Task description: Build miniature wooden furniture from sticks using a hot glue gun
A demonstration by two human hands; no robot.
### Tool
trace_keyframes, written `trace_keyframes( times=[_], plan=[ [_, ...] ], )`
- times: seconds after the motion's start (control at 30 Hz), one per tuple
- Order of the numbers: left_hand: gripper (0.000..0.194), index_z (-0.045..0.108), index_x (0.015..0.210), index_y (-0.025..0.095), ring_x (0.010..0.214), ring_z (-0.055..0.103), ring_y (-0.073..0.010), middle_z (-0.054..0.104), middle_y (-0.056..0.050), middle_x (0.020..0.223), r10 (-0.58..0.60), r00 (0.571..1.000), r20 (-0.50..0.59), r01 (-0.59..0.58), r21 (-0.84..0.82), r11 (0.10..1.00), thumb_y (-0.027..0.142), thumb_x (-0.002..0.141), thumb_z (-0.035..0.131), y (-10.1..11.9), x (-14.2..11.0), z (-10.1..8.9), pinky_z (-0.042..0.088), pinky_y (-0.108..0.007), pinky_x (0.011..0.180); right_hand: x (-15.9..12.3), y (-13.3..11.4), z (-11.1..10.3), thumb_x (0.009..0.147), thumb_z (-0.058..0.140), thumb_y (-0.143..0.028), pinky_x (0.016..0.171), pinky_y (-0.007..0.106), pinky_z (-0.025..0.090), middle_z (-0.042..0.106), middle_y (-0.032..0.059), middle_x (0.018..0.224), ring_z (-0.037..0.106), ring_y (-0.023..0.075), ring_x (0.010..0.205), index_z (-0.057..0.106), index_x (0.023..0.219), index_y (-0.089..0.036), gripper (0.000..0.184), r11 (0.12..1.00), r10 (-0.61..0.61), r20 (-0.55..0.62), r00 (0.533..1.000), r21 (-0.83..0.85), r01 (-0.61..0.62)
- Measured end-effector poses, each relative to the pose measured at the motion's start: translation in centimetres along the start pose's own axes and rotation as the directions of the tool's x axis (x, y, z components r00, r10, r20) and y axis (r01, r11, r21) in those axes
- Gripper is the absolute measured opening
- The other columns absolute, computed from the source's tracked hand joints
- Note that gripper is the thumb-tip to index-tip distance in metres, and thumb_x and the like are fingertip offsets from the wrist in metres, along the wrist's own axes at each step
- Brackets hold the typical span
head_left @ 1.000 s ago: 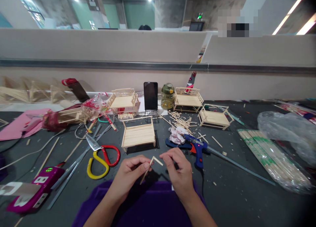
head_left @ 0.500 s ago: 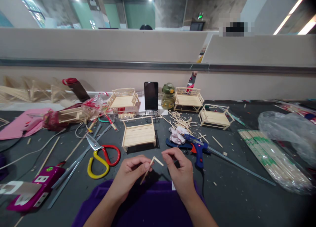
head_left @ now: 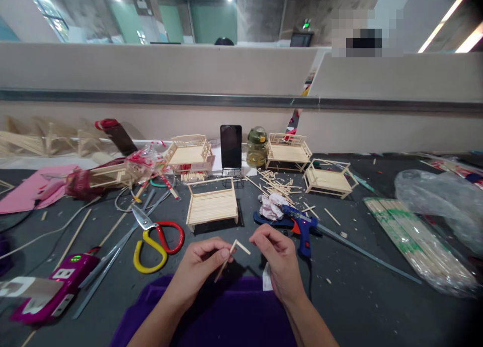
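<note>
My left hand [head_left: 206, 259] is closed, pinching two thin wooden sticks [head_left: 234, 247] that meet at an angle. The short stick points right and down; the longer one slants down below my fingers. My right hand [head_left: 277, 254] is just to the right, apart from the sticks, with its fingers curled and thumb and forefinger close together. Whatever it may hold is hidden. A white scrap [head_left: 267, 279] shows at its lower edge; whether it is held I cannot tell. Beyond my hands stands a small bench-like frame [head_left: 212, 206] of wooden sticks.
A blue glue gun [head_left: 304, 226] lies right, near a crumpled tissue [head_left: 272, 206] and loose sticks [head_left: 277, 185]. Red-and-yellow-handled scissors [head_left: 158, 241] and a purple power strip [head_left: 60, 286] are left. Behind stand a phone [head_left: 231, 147], a green bottle [head_left: 257, 147] and more stick models [head_left: 289, 150].
My right hand has shifted slightly right, away from the sticks, and turned a little; more of the white scrap shows. My left hand and its sticks have barely moved.
</note>
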State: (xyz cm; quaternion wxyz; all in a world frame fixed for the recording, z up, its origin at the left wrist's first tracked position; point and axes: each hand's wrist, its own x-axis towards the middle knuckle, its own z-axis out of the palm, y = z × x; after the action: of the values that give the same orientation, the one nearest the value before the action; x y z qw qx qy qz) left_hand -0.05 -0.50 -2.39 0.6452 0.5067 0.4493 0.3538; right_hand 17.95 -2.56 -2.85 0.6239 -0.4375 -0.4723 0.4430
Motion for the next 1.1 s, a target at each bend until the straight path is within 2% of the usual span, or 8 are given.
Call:
trace_keyframes(
  times=[0.33,0.5,0.63,0.8,0.97,1.1],
  plan=[
    [0.028,0.072,0.081,0.015,0.056,0.047,-0.0085,0.058,-0.001,0.067,-0.003,1.000,-0.005,0.003,-0.006,1.000,0.042,0.076,0.070,0.1,0.0,0.1,0.037,-0.019,0.050,0.2,0.4,-0.2,0.085,0.064,-0.029,0.065,0.023,0.035,0.058,-0.0015,0.071,0.047,0.0115,0.070,0.068,0.073,-0.020,0.016,0.985,0.016,-0.151,0.988,0.171,0.010],
    [0.028,0.072,0.080,0.015,0.055,0.046,-0.0082,0.059,-0.001,0.067,-0.014,1.000,-0.008,0.014,-0.010,1.000,0.042,0.075,0.070,0.1,0.0,0.0,0.037,-0.019,0.050,0.5,0.4,-0.4,0.080,0.068,-0.033,0.065,0.024,0.038,0.060,0.0007,0.074,0.049,0.0124,0.069,0.070,0.075,-0.018,0.016,0.974,0.047,-0.281,0.959,0.227,0.019],
    [0.028,0.072,0.079,0.015,0.055,0.047,-0.0083,0.059,-0.002,0.068,-0.017,1.000,-0.016,0.017,-0.014,1.000,0.042,0.074,0.071,0.1,0.0,0.1,0.037,-0.019,0.050,0.8,-0.1,-0.7,0.076,0.071,-0.034,0.061,0.024,0.038,0.062,0.0012,0.073,0.050,0.0117,0.066,0.071,0.074,-0.018,0.016,0.959,0.065,-0.393,0.917,0.279,0.051],
    [0.029,0.071,0.079,0.014,0.055,0.047,-0.0082,0.059,-0.002,0.068,-0.020,1.000,-0.015,0.020,-0.020,1.000,0.042,0.073,0.071,0.3,0.0,0.2,0.037,-0.019,0.050,1.2,-0.7,-1.7,0.074,0.073,-0.034,0.051,0.021,0.033,0.061,0.0007,0.070,0.046,0.0088,0.058,0.071,0.075,-0.018,0.016,0.940,0.070,-0.510,0.857,0.320,0.114],
    [0.030,0.071,0.080,0.014,0.056,0.047,-0.0089,0.059,-0.002,0.068,-0.022,1.000,-0.018,0.022,-0.010,1.000,0.043,0.074,0.070,0.2,0.0,0.0,0.038,-0.020,0.051,1.6,-1.2,-2.8,0.073,0.074,-0.031,0.049,0.020,0.033,0.062,0.0024,0.075,0.048,0.0088,0.061,0.072,0.076,-0.017,0.015,0.935,0.016,-0.637,0.771,0.283,0.214],
    [0.030,0.071,0.081,0.014,0.057,0.046,-0.0088,0.059,-0.002,0.068,-0.021,1.000,-0.007,0.021,-0.010,1.000,0.044,0.075,0.070,0.2,0.0,0.0,0.037,-0.019,0.051,2.0,-1.7,-3.4,0.071,0.076,-0.031,0.048,0.020,0.034,0.063,0.0016,0.075,0.047,0.0075,0.058,0.071,0.076,-0.016,0.017,0.946,0.003,-0.701,0.713,0.234,0.226]
  ],
)
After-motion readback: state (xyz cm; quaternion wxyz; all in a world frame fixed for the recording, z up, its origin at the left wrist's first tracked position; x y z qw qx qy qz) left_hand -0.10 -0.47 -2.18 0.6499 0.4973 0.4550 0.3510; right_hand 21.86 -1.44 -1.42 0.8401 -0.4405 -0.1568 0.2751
